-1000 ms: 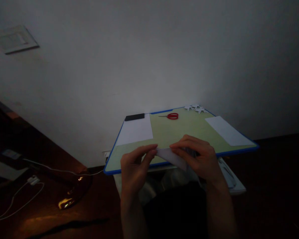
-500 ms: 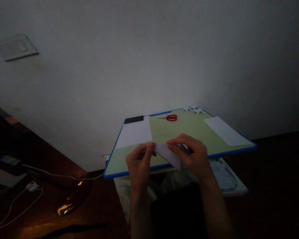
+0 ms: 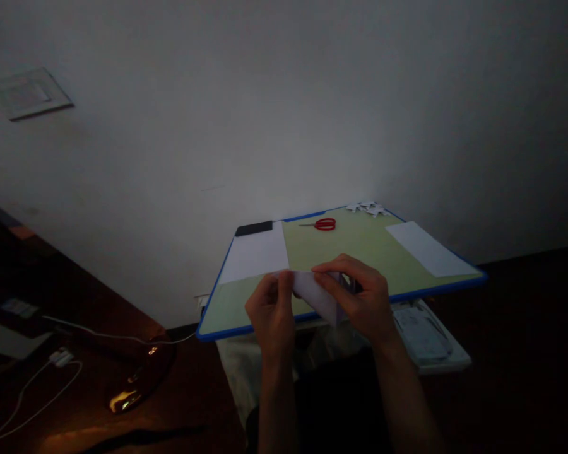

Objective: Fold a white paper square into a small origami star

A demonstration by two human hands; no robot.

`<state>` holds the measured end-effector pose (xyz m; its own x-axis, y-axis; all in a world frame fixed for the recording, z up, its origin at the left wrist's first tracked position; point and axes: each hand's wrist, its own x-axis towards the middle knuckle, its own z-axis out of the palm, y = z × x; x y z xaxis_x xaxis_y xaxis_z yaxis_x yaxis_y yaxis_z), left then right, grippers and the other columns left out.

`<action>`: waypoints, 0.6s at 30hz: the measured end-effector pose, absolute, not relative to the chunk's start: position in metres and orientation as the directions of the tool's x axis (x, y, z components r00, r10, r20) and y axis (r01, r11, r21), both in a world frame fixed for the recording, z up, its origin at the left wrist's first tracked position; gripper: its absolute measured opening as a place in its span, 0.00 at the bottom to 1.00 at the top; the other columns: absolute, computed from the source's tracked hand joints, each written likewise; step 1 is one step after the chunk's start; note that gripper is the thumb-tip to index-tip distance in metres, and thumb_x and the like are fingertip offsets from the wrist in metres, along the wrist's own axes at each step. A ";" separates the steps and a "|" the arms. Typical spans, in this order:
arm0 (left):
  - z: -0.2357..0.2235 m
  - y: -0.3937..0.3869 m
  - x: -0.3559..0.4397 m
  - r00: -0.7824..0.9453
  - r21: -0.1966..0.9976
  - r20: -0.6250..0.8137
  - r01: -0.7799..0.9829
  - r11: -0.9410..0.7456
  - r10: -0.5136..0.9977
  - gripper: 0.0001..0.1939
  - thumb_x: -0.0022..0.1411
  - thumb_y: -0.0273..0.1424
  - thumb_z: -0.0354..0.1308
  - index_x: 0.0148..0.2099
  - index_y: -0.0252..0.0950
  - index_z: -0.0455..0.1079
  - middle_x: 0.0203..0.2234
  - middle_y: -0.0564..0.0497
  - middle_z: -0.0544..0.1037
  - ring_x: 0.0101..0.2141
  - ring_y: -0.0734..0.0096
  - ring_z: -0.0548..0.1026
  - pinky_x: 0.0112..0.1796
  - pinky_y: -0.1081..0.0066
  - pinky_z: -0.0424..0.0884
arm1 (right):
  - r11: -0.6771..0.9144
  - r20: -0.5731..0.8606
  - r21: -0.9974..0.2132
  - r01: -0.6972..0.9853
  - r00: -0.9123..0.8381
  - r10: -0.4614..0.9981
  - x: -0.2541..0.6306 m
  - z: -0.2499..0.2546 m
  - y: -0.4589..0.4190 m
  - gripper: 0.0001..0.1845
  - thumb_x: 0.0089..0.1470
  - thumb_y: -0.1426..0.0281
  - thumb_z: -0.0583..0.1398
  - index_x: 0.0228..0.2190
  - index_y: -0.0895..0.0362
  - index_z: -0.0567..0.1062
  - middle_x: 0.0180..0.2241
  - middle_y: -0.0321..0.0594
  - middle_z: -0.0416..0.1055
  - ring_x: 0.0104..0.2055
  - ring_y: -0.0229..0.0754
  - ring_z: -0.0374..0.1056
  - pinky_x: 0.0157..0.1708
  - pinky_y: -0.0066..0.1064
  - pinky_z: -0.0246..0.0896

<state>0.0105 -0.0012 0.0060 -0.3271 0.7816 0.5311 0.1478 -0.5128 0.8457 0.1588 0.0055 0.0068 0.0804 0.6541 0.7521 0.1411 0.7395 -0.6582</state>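
Both my hands hold a folded white piece of paper (image 3: 315,295) just above the near edge of a green board with a blue rim (image 3: 360,249). My left hand (image 3: 271,312) pinches the paper's left end between thumb and fingers. My right hand (image 3: 360,299) curls over its right part, fingers closed on it. The paper's right portion is hidden under that hand.
On the board lie a white sheet (image 3: 258,253) at the left, a white strip (image 3: 428,248) at the right, red scissors (image 3: 322,224), a black block (image 3: 254,228) and small white paper cut-outs (image 3: 369,207) at the far edge. White cables (image 3: 52,362) trail over the dark floor at left.
My hands have drawn closer together and risen slightly with the paper. The left hand has turned more upright at the paper's end.
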 end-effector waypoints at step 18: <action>0.003 0.003 0.022 -0.277 0.876 0.482 0.123 -0.467 0.831 0.27 0.66 0.55 0.62 0.28 0.36 0.69 0.20 0.56 0.68 0.23 0.74 0.64 0.25 0.75 0.63 | 0.678 0.693 -0.720 0.149 0.202 0.692 0.152 0.007 0.007 0.04 0.62 0.70 0.66 0.36 0.51 0.83 0.33 0.37 0.80 0.35 0.43 0.73 0.35 0.35 0.67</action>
<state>0.0215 0.0029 0.0028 -0.2774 0.8309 0.4824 0.1227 -0.4674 0.8755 0.1522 0.0070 0.0065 0.2021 0.6920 0.6930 0.1487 0.6777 -0.7201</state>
